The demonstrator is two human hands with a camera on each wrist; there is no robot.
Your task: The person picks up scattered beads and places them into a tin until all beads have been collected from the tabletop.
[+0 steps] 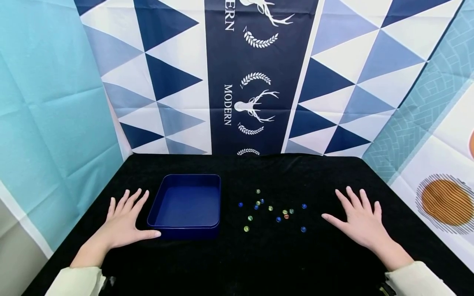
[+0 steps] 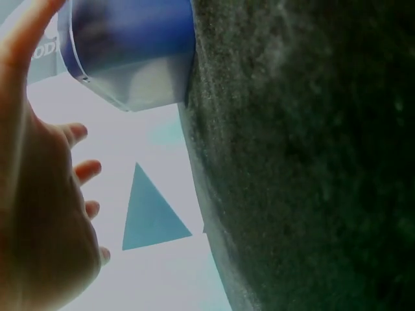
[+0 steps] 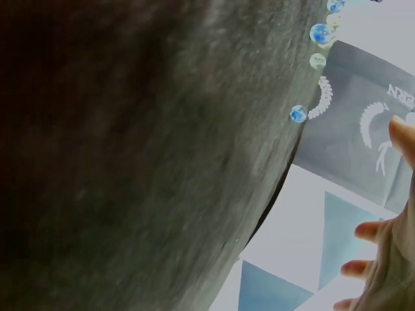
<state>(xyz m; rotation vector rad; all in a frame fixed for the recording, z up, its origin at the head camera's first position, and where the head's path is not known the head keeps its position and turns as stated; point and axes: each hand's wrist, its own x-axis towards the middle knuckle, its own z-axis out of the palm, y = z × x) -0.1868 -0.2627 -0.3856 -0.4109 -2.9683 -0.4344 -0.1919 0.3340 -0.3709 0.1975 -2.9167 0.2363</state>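
Note:
A blue square tin (image 1: 192,205) without a lid stands on the black cloth, left of centre. Beside it on the left, my left hand (image 1: 124,226) is spread, its thumb close to the tin's near left corner and nothing in its grasp. Several glass marbles lie scattered right of the tin, among them a blue marble (image 1: 303,229), a yellow-green marble (image 1: 246,229) and an orange marble (image 1: 286,216). My right hand (image 1: 361,226) is spread out to the right of the marbles, holding nothing. In the right wrist view, a blue marble (image 3: 321,34) shows beyond the hand's thumb side.
The black cloth (image 1: 259,263) covers the table. Behind it hangs a patterned curtain (image 1: 252,82) with triangles and deer heads. A light blue curtain (image 1: 55,102) hangs at the left, and a sheet with an orange disc (image 1: 446,201) at the right.

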